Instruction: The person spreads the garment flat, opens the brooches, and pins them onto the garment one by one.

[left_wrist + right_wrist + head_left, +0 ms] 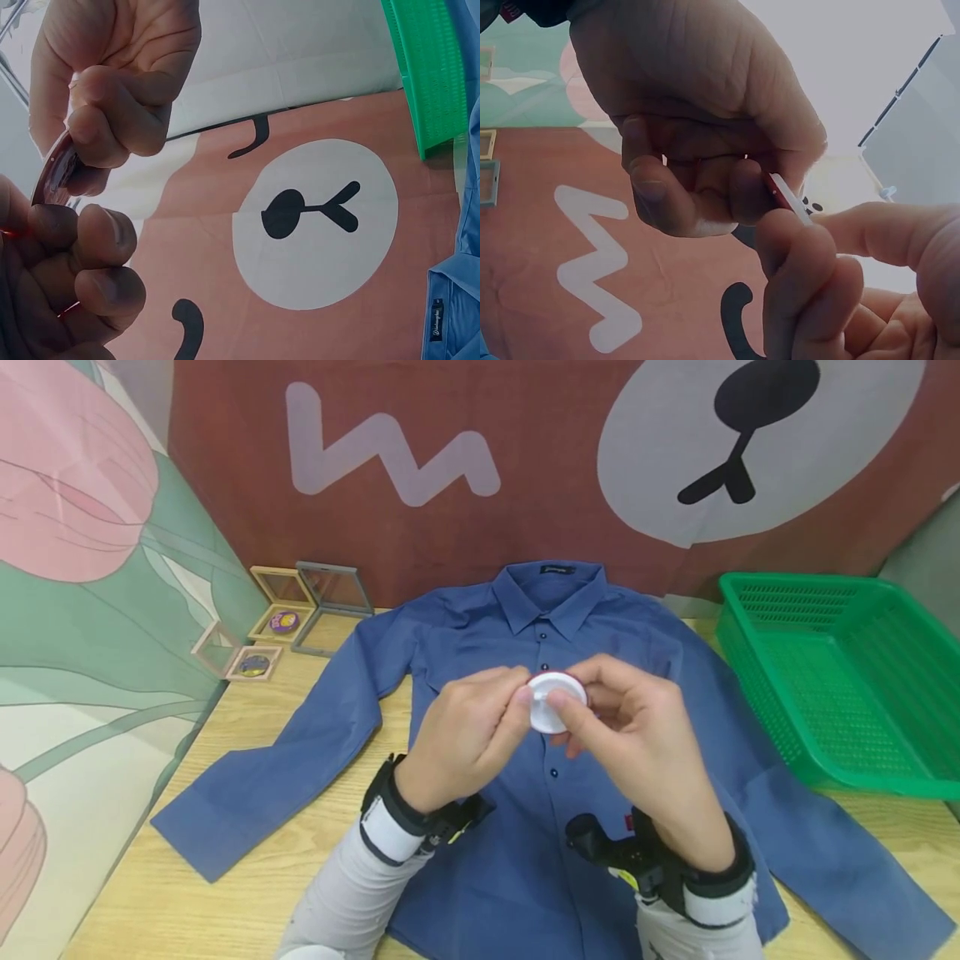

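A round badge (547, 717) with a white back and a red rim is held up between both hands above the shirt. Its back faces the head camera, and a small pin-like part crosses it. My left hand (476, 727) pinches its left edge with the thumb and curled index finger. On the other side my right hand (637, 727) grips it, thumb on the white back and fingers behind. Edge-on, the badge (54, 172) shows its dark red side in the left wrist view. Below lies a buttoned blue shirt (517, 860), collar away from me and sleeves spread.
At the back left stand small open display frames: a yellow one (258, 578) with a purple badge (284, 622), a grey one (298, 650), and a pale one (273, 652) with another badge (253, 666). A green basket (813, 777) sits at right. A printed cloth (540, 452) hangs behind.
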A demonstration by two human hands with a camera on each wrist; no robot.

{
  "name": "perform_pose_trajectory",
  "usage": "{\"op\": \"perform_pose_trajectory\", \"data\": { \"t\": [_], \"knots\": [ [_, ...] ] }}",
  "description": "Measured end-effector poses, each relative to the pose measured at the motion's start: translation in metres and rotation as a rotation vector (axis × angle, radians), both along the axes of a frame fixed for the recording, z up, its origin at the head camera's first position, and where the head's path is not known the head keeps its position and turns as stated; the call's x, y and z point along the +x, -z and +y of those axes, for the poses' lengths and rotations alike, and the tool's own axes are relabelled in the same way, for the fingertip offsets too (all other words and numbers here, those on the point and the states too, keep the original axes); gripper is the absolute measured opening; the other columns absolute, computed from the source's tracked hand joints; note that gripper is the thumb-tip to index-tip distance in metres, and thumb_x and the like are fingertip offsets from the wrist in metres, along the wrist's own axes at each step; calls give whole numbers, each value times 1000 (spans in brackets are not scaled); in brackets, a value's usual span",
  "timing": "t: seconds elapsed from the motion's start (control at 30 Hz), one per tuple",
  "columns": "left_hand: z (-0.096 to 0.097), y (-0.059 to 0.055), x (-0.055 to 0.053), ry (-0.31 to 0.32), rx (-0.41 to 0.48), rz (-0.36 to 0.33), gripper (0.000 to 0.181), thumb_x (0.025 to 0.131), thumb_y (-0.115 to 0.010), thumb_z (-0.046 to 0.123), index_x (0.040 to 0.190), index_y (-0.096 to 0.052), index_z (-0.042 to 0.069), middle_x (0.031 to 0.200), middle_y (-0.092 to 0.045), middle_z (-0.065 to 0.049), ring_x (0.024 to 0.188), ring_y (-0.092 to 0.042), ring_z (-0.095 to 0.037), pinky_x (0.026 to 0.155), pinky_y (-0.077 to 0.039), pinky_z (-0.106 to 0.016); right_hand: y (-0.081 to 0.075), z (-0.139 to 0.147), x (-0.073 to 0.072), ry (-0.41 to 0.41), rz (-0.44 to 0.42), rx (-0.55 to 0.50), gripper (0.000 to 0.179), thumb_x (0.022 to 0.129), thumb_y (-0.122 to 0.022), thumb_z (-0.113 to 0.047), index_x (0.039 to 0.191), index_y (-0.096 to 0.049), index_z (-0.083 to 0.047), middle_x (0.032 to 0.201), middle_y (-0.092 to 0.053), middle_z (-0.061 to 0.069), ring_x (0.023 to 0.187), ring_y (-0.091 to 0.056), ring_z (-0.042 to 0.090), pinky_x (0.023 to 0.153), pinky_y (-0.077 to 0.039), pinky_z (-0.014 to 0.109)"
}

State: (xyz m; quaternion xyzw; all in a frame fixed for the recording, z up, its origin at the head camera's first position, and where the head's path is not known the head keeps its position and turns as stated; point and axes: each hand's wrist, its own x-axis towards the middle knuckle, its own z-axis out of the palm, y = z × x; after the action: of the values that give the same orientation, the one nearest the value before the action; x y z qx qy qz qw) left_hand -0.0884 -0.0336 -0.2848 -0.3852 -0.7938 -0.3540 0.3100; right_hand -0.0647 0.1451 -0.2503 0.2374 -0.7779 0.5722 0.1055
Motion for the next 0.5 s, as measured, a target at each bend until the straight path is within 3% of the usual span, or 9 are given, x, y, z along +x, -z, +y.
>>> {"op": "perform_pose_trajectory", "data": {
  "t": [0.17, 0.37, 0.5],
  "knots": [
    [0, -1, 0, -8, -4, 8, 51, 109, -22, 34, 74, -49, 8, 61, -42, -1, 54, -37, -9, 49, -30, -19, 0, 1, -2, -18, -1, -7, 9, 89, -70, 3, 97, -67, 5, 78, -73, 15, 56, -67, 16, 53, -57, 29],
    [0, -1, 0, -3, -10, -3, 32, 103, -37, 17, 75, -50, 7, 62, -42, -1, 55, -38, -9, 49, -30, -19, -2, 2, -2, -13, -10, 13, 9, 89, -69, 4, 97, -66, 5, 82, -73, 18, 56, -68, 16, 54, -58, 28],
    [1, -1, 0, 1, -13, -15, 28, 100, -40, 13, 75, -50, 7, 62, -42, -1, 55, -38, -9, 49, -30, -19, -1, 2, -2, -3, -24, 32, 9, 89, -70, 2, 98, -66, 4, 80, -73, 16, 56, -67, 16, 55, -58, 29]
  ]
}}
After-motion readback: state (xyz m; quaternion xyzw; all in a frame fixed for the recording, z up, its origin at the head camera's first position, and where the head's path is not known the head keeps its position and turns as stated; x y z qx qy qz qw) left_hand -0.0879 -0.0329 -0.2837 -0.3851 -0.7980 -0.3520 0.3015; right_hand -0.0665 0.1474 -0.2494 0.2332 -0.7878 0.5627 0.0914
